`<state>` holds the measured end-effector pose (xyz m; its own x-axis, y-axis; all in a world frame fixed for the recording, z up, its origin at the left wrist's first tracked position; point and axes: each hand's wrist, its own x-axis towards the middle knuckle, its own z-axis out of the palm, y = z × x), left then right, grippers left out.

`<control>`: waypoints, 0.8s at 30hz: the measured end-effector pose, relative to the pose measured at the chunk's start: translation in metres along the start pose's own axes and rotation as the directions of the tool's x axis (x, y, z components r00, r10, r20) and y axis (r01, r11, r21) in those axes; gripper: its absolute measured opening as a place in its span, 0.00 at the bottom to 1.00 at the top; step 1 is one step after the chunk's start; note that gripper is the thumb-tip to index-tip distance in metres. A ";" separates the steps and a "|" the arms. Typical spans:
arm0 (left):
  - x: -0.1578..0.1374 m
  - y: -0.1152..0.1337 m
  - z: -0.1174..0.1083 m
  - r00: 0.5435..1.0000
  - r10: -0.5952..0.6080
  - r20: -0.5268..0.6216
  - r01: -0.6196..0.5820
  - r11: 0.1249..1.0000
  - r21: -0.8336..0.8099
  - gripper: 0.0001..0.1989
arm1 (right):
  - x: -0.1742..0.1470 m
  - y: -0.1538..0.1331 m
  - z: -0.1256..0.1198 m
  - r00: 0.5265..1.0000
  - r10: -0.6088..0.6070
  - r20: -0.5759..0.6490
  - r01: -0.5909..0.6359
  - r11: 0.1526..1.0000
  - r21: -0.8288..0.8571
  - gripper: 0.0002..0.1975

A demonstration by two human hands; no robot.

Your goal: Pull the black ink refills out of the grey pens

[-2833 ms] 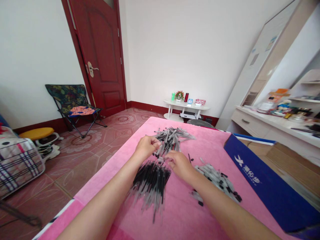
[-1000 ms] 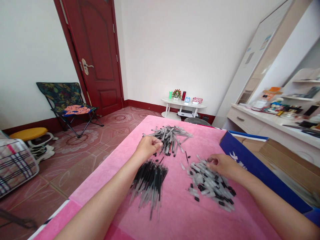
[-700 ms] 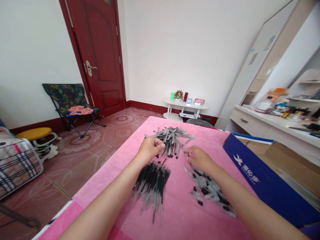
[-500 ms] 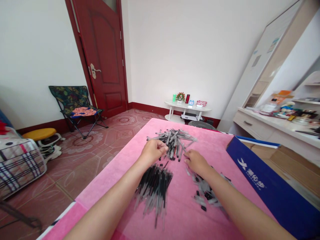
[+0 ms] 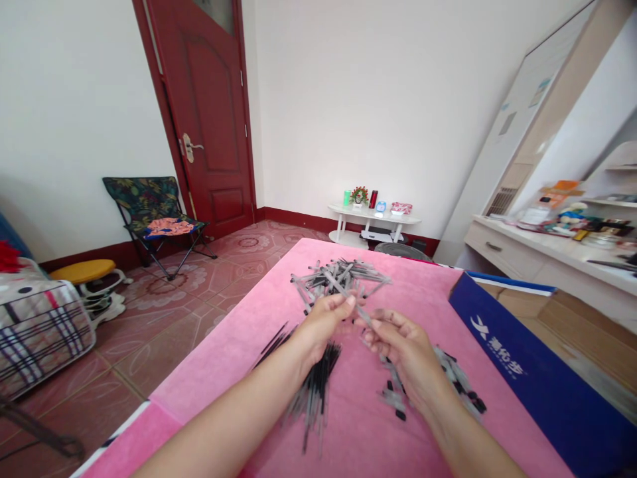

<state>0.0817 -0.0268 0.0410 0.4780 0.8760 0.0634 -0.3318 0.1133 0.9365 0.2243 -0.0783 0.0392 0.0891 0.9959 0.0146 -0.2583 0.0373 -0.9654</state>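
Note:
Between both hands a pale, translucent pen [image 5: 337, 283] is held at a slant. My left hand [image 5: 331, 317] is closed around its middle, thumb on top. The fingers of my right hand [image 5: 395, 332] pinch its lower right end. Just behind the hands lies a loose heap of pens [image 5: 371, 271], grey and black. Under and beside my left forearm spreads a bundle of thin black pen refills [image 5: 318, 388], partly hidden by the arm. Clear tubes and small black caps [image 5: 399, 415] lie around my right wrist, which covers some of them.
A pink cloth [image 5: 371, 438] covers the table. An open blue cardboard box [image 5: 517, 358] stands at its right edge. Beyond are a low white table [image 5: 368, 212], a folding chair [image 5: 154, 199] and a white dresser [image 5: 497, 239].
My hands have come together from the heap, nearer to me, with a pen now held between them. My right hand has turned palm inward.

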 end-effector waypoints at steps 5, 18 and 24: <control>-0.003 -0.003 0.004 0.999 0.004 0.053 0.004 0.987 -0.159 0.18 | -0.013 -0.001 0.008 0.984 0.114 0.138 -0.124 0.990 0.071 0.15; -0.008 -0.010 0.016 0.994 -0.044 -0.105 0.038 0.997 -0.068 0.18 | -0.014 0.013 0.004 0.977 0.058 0.206 0.026 0.923 -0.384 0.20; -0.007 -0.006 0.011 0.999 -0.040 0.009 0.041 0.990 -0.133 0.16 | -0.022 0.004 0.009 0.967 0.044 0.253 0.048 0.937 -0.346 0.20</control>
<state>0.0897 -0.0388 0.0388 0.4981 0.8666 0.0293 -0.4172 0.2099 0.8843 0.2125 -0.0988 0.0370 -0.1683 0.9850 0.0377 0.0946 0.0542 -0.9940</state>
